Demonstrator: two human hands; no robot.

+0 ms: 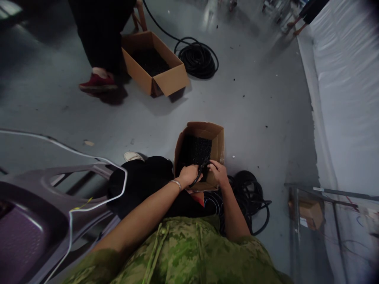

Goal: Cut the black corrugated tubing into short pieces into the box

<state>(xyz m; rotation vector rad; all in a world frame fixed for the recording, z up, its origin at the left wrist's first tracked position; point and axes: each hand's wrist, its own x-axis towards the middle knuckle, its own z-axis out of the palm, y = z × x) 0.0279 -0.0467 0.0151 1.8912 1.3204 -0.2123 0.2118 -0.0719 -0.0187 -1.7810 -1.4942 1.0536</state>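
I see my left hand [188, 175] and right hand [219, 172] both closed on a black hose piece [197, 178] at the cardboard box's [217, 138] near edge. If my grip slackens, I judge it could drop outside, among the hose coil [250, 197].

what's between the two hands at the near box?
Head view: a short curved black tube spans the gap between left hand and right hand, over the near rim of the cardboard box, which holds black pieces.
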